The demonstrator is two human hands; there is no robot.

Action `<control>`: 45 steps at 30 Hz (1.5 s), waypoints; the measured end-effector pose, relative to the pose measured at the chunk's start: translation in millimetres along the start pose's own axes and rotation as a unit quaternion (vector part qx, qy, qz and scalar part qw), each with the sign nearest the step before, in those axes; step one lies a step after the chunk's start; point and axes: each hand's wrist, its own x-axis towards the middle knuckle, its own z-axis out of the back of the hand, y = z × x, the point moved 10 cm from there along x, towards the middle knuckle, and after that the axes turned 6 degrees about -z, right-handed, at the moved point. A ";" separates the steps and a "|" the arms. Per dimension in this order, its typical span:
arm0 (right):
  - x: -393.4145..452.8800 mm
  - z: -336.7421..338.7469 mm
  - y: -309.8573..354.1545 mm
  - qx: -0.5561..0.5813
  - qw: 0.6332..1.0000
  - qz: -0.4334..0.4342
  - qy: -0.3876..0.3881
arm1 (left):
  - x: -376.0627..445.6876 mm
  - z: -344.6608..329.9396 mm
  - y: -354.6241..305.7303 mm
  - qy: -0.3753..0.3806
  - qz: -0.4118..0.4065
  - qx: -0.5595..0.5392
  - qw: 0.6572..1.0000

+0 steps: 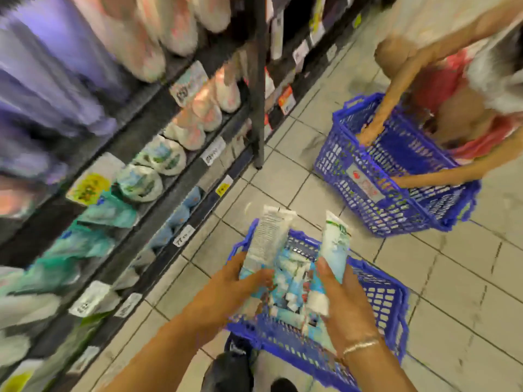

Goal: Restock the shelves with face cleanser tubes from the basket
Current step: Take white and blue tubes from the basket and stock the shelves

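A blue plastic basket (379,295) stands on the tiled floor below me, holding several white and blue face cleanser tubes (294,287). My left hand (226,290) grips a white tube (268,236) with small print, held upright over the basket's left side. My right hand (342,306) holds a white and pale blue tube (335,247), cap end down near my palm. The shelves (158,154) run along the left, blurred, with rows of tubes lying cap-outward and price tags on the edges.
Another person (441,89) crouches at the upper right with both arms on a second blue basket (390,176). A dark upright shelf post (259,94) meets the floor between the shelving and that basket. My dark shoe (229,372) shows at the bottom.
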 end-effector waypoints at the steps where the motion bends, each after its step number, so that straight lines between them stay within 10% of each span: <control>1: -15.7 -13.3 21.4 -0.013 0.999 0.019 0.026 | -18.8 6.4 -21.1 -0.007 -0.014 0.014 1.000; 8: -149.0 -97.6 124.1 -0.084 0.972 0.112 0.191 | -179.7 44.8 -130.0 -0.106 -0.125 -0.148 0.975; 15: -325.5 -190.7 170.6 -0.079 0.889 0.145 0.426 | -357.2 103.1 -134.4 -0.248 -0.227 -0.415 0.845; 30: -697.2 -324.9 70.5 -0.145 0.669 0.070 0.726 | -714.7 204.7 -83.3 -0.411 -0.402 -0.502 0.646; 45: -903.8 -434.6 -12.1 -0.147 0.654 0.045 0.741 | -928.7 331.5 -32.9 -0.482 -0.461 -0.332 0.667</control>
